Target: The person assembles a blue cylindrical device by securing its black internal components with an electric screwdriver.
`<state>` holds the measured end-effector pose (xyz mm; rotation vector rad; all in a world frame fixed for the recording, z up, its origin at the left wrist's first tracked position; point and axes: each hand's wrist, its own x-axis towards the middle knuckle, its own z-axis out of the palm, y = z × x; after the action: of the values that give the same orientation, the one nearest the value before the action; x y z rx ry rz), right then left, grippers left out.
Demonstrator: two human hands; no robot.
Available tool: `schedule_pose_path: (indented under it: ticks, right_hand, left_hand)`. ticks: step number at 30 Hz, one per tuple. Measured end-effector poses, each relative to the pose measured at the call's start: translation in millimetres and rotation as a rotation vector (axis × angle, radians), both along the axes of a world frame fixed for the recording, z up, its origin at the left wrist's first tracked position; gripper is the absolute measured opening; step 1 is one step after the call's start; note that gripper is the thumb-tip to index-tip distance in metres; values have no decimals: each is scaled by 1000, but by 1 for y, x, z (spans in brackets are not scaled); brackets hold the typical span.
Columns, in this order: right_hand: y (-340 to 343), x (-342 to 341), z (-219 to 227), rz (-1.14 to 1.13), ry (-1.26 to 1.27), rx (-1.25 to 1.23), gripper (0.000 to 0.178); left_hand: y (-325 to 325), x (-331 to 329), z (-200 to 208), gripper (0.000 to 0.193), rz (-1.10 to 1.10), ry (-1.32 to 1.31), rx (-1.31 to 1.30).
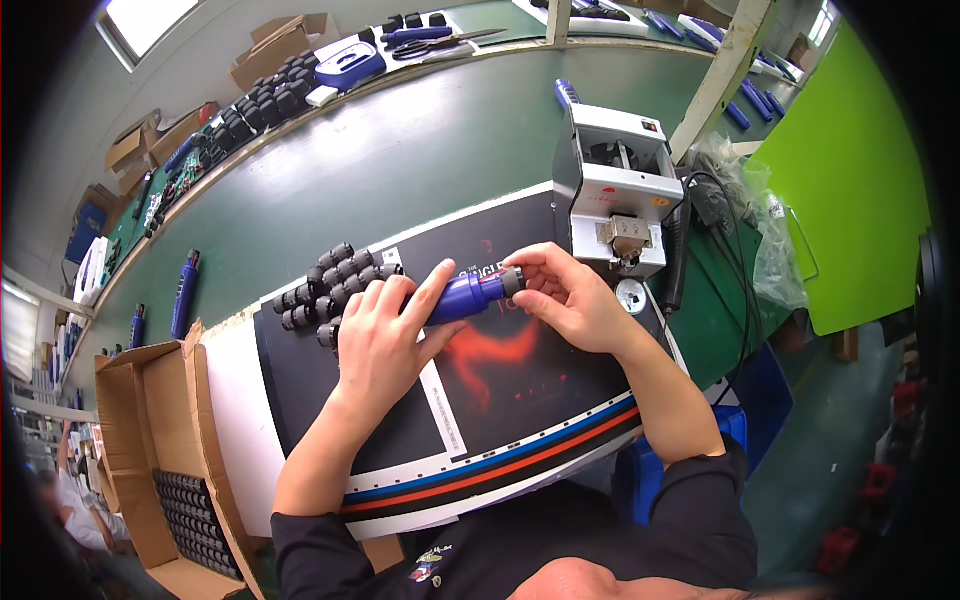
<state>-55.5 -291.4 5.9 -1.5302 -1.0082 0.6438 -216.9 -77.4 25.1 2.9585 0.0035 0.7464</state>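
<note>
My left hand [382, 328] is wrapped round a blue cylindrical tool body [466, 299], held level above a dark printed mat [310, 400]. At the body's right end sits a black ribbed cap [513, 281], pinched between the thumb and fingers of my right hand [578, 305]. A bit of red shows where cap and body meet; whether the cap is fully seated I cannot tell. Just left of my left hand lies a pile of short black ribbed cylinders [345, 275], partly hidden behind the fingers.
A white and grey bench machine [620, 190] stands right of the mat, its black cable [730, 260] trailing down. At the left, an open cardboard box [205, 430] holds rows of black parts. Blue tools [186, 295] stand on the green bench [420, 140]. A bright green board [850, 180] rises at right.
</note>
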Motion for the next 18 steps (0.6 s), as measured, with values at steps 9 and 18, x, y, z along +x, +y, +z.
schedule_pose_path:
  ticks: [9,18]
  right_hand:
    - [3,-10,-6,-156,-103,-266,66]
    - [9,-21,-6,-278,-237,-366,77]
  left_hand:
    - [-7,-3,-7,61,-22,-61,24]
    - [-19,-4,-8,53,-41,65,-9]
